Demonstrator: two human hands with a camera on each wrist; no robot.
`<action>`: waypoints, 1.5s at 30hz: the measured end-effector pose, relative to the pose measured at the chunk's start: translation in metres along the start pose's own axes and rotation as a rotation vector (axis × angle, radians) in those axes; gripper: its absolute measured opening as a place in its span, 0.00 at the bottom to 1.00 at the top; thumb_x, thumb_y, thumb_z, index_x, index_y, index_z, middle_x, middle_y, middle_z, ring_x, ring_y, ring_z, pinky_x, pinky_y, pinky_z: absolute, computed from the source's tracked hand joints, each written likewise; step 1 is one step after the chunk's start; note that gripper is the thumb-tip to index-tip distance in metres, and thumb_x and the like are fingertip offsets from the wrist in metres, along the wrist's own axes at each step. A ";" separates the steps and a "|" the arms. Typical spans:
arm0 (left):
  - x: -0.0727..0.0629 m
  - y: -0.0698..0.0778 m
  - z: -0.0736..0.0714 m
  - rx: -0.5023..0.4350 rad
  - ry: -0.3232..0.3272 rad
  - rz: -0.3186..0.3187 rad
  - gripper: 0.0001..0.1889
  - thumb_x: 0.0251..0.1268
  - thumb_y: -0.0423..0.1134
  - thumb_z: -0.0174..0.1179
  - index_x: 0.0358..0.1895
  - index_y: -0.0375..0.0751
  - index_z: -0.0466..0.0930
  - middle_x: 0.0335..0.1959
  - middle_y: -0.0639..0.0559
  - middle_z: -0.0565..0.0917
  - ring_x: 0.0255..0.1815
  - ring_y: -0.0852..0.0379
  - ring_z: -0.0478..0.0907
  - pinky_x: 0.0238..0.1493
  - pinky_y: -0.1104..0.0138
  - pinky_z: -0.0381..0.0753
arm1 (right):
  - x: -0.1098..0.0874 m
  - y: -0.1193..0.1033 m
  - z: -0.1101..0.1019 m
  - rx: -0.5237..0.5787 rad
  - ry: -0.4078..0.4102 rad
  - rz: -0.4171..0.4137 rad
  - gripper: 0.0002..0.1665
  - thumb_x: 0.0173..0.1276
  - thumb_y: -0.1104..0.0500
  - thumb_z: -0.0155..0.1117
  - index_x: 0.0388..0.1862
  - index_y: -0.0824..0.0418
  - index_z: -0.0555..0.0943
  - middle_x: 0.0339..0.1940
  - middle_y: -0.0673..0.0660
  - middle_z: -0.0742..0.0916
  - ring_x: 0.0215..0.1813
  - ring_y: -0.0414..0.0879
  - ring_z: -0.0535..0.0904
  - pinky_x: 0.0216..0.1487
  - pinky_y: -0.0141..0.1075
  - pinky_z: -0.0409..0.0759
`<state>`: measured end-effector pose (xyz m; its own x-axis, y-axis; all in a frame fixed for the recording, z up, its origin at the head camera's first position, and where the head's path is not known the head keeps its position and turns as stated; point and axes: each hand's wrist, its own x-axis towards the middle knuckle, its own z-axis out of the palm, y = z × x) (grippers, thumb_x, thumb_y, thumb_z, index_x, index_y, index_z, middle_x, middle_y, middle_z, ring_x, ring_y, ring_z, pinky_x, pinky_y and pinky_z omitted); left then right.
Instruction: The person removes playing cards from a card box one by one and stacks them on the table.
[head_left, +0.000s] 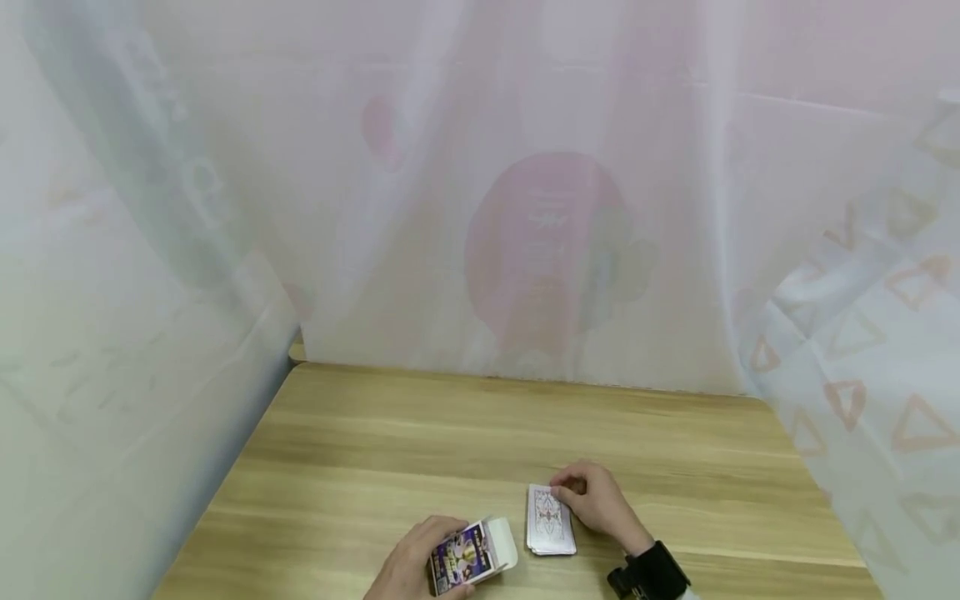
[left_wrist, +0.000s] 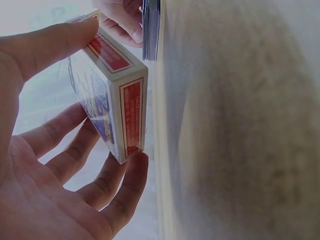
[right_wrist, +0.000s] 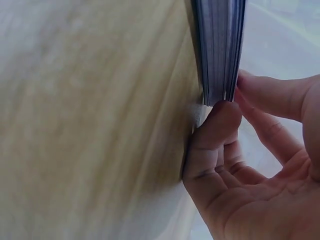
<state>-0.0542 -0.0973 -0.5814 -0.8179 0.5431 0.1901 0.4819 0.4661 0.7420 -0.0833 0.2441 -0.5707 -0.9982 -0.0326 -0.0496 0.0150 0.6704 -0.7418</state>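
My left hand grips a small card box with a purple picture on its face, thumb along one narrow side and fingers along the opposite one. The white flap at the box's right end stands open. In the left wrist view, red panels show on the sides of the box. Just right of it, a deck of playing cards lies on the table, patterned backs up. My right hand pinches the deck's far right corner; in the right wrist view its thumb is on the top face and a curled finger touches the edge of the deck.
The wooden table extends away from the hands and to both sides. Pale printed sheets hang behind it, with a back sheet, a left sheet and a right sheet. A black device is strapped on the right wrist.
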 end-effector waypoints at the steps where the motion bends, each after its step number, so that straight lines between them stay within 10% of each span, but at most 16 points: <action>1: 0.000 -0.001 0.000 -0.002 0.003 0.009 0.36 0.54 0.53 0.82 0.67 0.56 0.79 0.59 0.64 0.83 0.56 0.63 0.80 0.56 0.61 0.85 | 0.000 0.000 0.000 -0.002 -0.004 0.000 0.02 0.71 0.60 0.75 0.41 0.55 0.91 0.39 0.49 0.86 0.35 0.38 0.75 0.35 0.30 0.74; 18: 0.000 -0.015 0.003 0.015 0.117 0.158 0.35 0.50 0.56 0.83 0.62 0.50 0.83 0.56 0.64 0.85 0.52 0.64 0.80 0.50 0.62 0.85 | -0.017 -0.027 0.007 0.158 0.092 -0.065 0.03 0.71 0.65 0.73 0.41 0.61 0.89 0.36 0.53 0.90 0.33 0.37 0.81 0.35 0.30 0.83; 38: 0.003 -0.022 0.006 -0.009 0.102 0.260 0.37 0.49 0.62 0.83 0.62 0.50 0.84 0.56 0.67 0.85 0.50 0.67 0.78 0.48 0.66 0.83 | -0.061 -0.054 0.047 0.573 -0.172 -0.155 0.11 0.78 0.62 0.67 0.48 0.72 0.85 0.34 0.73 0.88 0.34 0.39 0.87 0.36 0.35 0.89; 45: 0.003 -0.017 0.005 -0.030 0.050 0.263 0.33 0.52 0.58 0.82 0.61 0.52 0.85 0.55 0.63 0.86 0.50 0.67 0.77 0.46 0.67 0.82 | -0.067 -0.052 0.066 0.636 -0.180 -0.099 0.11 0.74 0.62 0.71 0.45 0.72 0.85 0.32 0.64 0.91 0.33 0.37 0.87 0.35 0.32 0.87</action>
<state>-0.0632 -0.1002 -0.5962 -0.6806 0.6074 0.4096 0.6711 0.2925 0.6813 -0.0135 0.1623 -0.5729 -0.9724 -0.2314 -0.0310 0.0098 0.0921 -0.9957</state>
